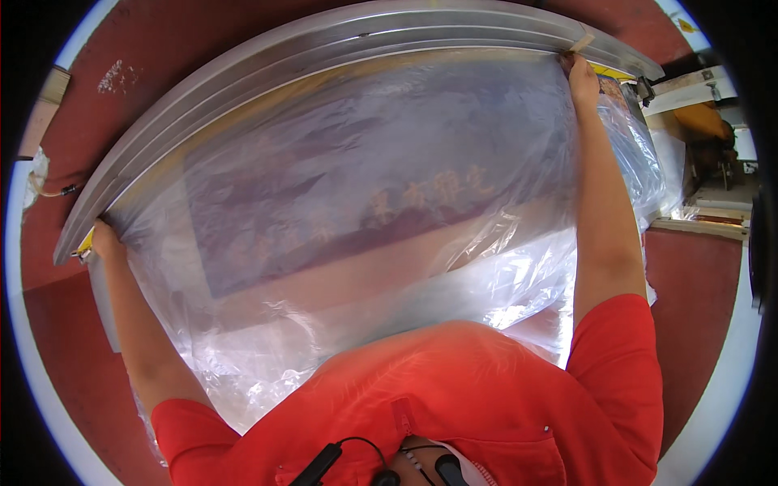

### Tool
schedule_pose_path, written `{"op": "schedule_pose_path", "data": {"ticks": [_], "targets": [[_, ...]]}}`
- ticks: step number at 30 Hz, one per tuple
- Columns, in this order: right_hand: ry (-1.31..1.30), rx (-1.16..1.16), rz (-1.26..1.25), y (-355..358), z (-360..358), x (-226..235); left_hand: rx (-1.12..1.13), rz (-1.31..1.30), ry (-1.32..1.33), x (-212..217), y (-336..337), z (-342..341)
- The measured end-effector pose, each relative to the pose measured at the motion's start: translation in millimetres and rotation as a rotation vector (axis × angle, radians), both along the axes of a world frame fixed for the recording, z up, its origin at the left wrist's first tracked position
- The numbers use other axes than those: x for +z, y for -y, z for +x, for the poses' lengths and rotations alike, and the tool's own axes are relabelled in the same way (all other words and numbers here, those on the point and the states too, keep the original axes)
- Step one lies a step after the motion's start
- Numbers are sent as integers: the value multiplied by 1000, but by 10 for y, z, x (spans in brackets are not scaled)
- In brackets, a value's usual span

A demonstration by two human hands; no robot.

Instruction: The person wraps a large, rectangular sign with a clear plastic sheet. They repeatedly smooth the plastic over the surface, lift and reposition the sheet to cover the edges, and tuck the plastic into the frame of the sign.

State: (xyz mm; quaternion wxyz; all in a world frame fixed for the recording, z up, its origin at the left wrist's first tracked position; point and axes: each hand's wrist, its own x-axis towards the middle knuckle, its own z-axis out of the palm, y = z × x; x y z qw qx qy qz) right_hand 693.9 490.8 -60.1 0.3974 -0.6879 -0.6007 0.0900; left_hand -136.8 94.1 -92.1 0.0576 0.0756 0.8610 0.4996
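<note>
Along the near side of a long, grooved, silver metal bar [365, 35], a wide sheet of clear, wrinkled plastic film [284, 320] is held spread between two bare hands. One far corner is grasped by the fingers of the left hand [108, 239], the other by those of the right hand [582, 79], each close to the bar. Through the film, a dark purple rectangle [389, 162] with orange lettering is seen.

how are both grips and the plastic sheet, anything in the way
Left grip and right grip at upper corners of clear plastic sheet. Sheet wrinkled, metal bar along far edge. No obstruction seen; crumpled plastic beside right forearm.
</note>
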Motion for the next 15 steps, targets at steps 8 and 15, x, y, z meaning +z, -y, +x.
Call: {"op": "schedule_pose_path", "data": {"ticks": [8, 15], "targets": [[-108, 358, -298, 366, -200, 388, -268, 231, 95, 481, 35, 337], [-431, 699, -546, 1306, -1171, 460, -250, -985, -668, 656, 1937, -1177]]}}
